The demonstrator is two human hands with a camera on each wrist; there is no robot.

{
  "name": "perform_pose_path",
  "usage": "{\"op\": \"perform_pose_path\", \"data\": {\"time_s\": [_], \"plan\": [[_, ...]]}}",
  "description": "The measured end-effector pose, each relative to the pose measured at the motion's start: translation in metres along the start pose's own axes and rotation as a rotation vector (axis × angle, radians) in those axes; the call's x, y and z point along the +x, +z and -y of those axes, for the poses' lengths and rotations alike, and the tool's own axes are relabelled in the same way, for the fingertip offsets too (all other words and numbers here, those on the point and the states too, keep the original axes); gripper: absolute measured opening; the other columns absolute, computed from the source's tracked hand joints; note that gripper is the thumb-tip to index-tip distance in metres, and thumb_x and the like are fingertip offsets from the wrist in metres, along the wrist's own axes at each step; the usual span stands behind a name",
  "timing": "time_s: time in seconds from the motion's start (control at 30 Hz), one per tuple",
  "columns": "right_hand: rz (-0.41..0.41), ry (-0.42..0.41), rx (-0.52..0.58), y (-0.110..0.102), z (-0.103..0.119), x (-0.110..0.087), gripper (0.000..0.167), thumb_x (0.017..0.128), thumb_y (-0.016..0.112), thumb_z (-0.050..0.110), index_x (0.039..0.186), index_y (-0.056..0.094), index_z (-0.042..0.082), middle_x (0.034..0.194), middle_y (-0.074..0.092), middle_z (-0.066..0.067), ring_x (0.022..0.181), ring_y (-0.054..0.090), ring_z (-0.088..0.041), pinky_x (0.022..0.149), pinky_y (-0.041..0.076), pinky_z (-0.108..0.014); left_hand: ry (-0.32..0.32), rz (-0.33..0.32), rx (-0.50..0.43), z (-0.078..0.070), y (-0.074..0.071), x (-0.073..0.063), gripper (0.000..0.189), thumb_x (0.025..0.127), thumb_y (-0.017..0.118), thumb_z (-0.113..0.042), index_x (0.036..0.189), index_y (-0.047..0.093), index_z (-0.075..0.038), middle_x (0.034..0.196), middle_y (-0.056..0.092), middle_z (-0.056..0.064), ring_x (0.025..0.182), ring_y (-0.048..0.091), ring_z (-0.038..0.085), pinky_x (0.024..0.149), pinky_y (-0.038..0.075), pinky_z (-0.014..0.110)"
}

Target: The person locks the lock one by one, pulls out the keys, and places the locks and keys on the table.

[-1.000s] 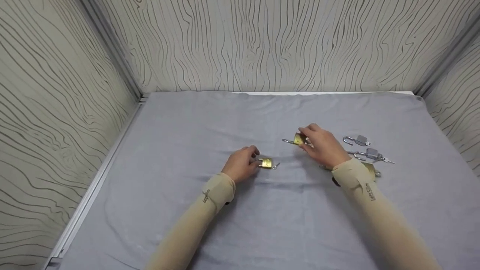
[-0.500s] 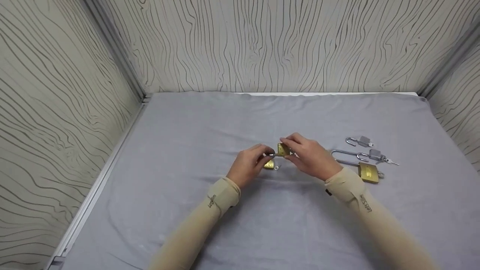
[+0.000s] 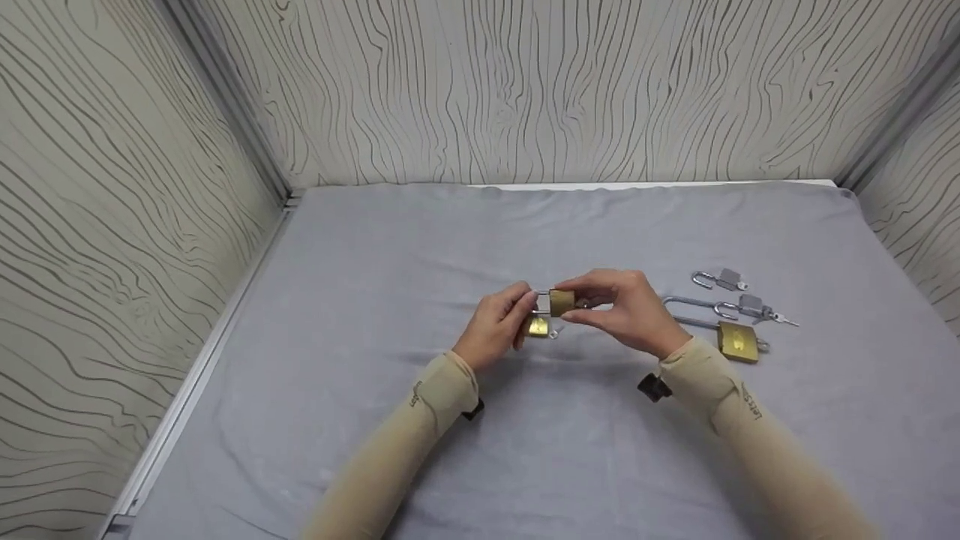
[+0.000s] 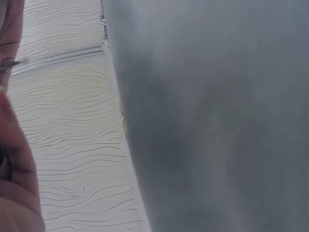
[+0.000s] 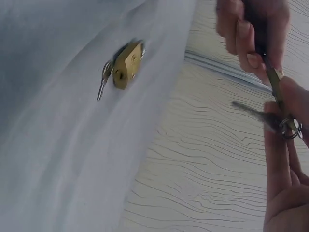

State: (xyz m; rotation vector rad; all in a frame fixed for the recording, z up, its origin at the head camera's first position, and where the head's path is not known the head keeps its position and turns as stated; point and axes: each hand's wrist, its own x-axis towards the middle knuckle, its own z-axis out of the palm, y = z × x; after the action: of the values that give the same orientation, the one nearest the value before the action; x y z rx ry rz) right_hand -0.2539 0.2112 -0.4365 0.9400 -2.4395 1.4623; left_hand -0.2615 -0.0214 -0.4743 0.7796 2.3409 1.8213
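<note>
In the head view, a brass padlock (image 3: 562, 303) is held off the cloth between both hands. My left hand (image 3: 491, 324) pinches its steel shackle. My right hand (image 3: 634, 311) grips the brass body between thumb and fingers. The right wrist view catches this padlock (image 5: 276, 89) edge-on, with a key ring (image 5: 291, 128) and a blurred key (image 5: 256, 114) at its lower end. A second brass padlock (image 3: 538, 327) lies on the cloth just below the left fingers, its key beside it. Only part of the left hand (image 4: 19, 169) enters the left wrist view.
On the grey cloth (image 3: 585, 450) at the right lie a long-shackle brass padlock (image 3: 739, 343) and two grey padlocks, one farther back (image 3: 727, 280) and one nearer (image 3: 751, 305), with open shackles and keys. Wood-patterned panels (image 3: 510, 90) enclose the table.
My right hand has brought its brass padlock left and turned it flat. My left hand has left the lower padlock and now pinches the shackle of the raised one.
</note>
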Motion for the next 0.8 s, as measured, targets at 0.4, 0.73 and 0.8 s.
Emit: {"op": "perform_pose_path", "data": {"time_s": [0.4,0.73,0.8], "plan": [[-0.005,0.107,0.12,0.004,-0.004,-0.002,0.034,0.085,0.085,0.006,0.119,0.078,0.006,0.105,0.078,-0.012,0.089,0.076,-0.012,0.075,0.062,-0.026,0.068,-0.006,0.139,-0.008,0.003,0.004,0.032,0.111,0.05,-0.027,0.091,0.059,-0.003,0.077,0.046,-0.005,0.068,0.044,0.008,0.064,0.036,0.023],[0.003,0.059,0.121,0.004,-0.01,-0.002,0.033,0.085,0.084,0.002,0.117,0.078,0.005,0.101,0.079,-0.011,0.088,0.076,-0.016,0.075,0.062,-0.025,0.033,0.046,0.166,-0.012,0.004,0.001,0.034,0.111,0.048,-0.033,0.088,0.057,-0.01,0.063,0.05,-0.001,0.05,0.049,0.01,0.05,0.041,0.023],[-0.005,0.065,0.122,0.005,-0.012,-0.002,0.033,0.084,0.084,0.001,0.117,0.079,0.005,0.102,0.079,-0.011,0.089,0.076,-0.015,0.075,0.062,-0.025,0.033,0.047,0.189,-0.012,0.006,0.001,0.036,0.112,0.044,-0.035,0.09,0.055,-0.009,0.065,0.053,0.001,0.051,0.049,0.009,0.051,0.042,0.023]]}}
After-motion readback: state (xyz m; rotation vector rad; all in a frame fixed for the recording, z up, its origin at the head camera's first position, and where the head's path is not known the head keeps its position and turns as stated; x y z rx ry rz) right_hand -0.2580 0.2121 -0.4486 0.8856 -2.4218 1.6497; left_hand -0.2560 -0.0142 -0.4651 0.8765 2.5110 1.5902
